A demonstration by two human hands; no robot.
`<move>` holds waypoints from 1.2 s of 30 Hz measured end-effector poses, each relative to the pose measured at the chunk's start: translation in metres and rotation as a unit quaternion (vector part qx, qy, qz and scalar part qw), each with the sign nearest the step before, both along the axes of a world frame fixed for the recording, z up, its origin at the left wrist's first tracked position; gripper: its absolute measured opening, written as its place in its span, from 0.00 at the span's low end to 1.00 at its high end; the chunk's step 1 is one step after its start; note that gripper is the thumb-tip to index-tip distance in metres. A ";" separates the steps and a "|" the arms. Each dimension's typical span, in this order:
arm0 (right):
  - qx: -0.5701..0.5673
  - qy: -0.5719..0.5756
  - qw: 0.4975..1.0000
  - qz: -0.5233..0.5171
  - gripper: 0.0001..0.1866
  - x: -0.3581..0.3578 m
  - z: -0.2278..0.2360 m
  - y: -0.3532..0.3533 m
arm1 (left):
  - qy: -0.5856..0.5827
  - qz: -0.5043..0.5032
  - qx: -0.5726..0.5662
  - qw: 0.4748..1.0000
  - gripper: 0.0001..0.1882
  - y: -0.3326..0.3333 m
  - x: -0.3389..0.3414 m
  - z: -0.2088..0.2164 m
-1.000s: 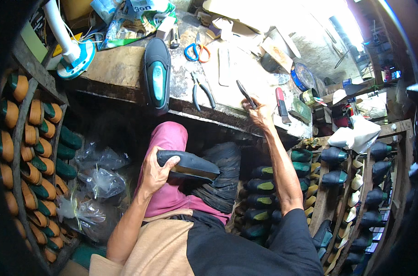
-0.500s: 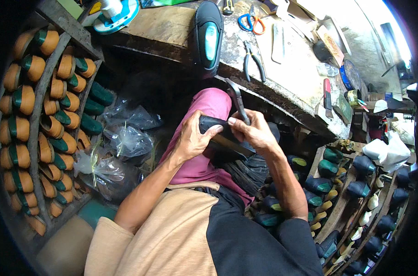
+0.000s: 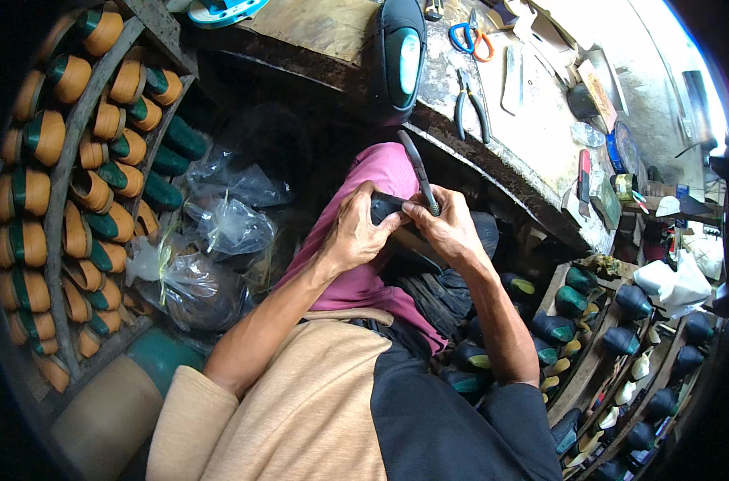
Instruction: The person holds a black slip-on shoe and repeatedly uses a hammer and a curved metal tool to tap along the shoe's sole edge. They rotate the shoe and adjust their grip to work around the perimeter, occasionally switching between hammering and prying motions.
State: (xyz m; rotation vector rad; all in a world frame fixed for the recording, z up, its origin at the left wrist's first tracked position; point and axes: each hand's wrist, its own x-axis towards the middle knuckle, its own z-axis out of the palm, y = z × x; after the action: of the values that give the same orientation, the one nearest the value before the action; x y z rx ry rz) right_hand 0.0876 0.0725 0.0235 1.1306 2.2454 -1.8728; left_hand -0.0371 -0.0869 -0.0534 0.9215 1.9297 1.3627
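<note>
Dark shoe [image 3: 385, 208] held over pink trousers [image 3: 324, 284], one end gripped by left hand [image 3: 353, 231]. Dark tool [image 3: 413, 159] clasped in right hand [image 3: 449, 226]. Work judged underway, unfinished; amount done cannot be told. Second shoe [image 3: 395, 60] set on bench [image 3: 308, 38].

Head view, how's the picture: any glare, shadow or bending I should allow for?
Head view: glare bleaches the wall at upper right; beneath the workbench lies deep shadow; lens distortion bows the left rack's post; corners go black; the dark shoe between left hand and right hand shows little detail.
</note>
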 end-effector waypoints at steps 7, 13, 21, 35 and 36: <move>-0.086 0.056 0.994 -0.032 0.14 0.024 -0.001 -0.018 | 0.032 0.019 0.040 0.999 0.27 0.001 -0.001 -0.004; 0.144 0.037 0.988 -0.040 0.09 0.054 0.028 -0.101 | -0.026 -0.010 0.052 0.998 0.25 -0.001 -0.004 0.003; 0.187 0.063 0.976 -0.088 0.09 0.035 0.047 -0.098 | -0.002 -0.046 0.006 0.999 0.24 0.005 -0.009 0.005; 0.302 0.039 0.949 -0.083 0.10 0.043 -0.005 -0.112 | -0.022 -0.098 -0.007 0.995 0.22 -0.005 -0.020 0.001; 0.285 -0.008 0.956 -0.070 0.10 0.042 -0.004 -0.111 | -0.082 -0.086 0.003 0.993 0.22 -0.002 -0.021 0.004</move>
State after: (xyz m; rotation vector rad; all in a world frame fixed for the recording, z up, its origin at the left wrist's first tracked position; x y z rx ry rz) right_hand 0.1297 -0.0387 0.0195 1.3802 2.8574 -1.2557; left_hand -0.0579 -0.0891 -0.0499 0.9261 1.6837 1.3025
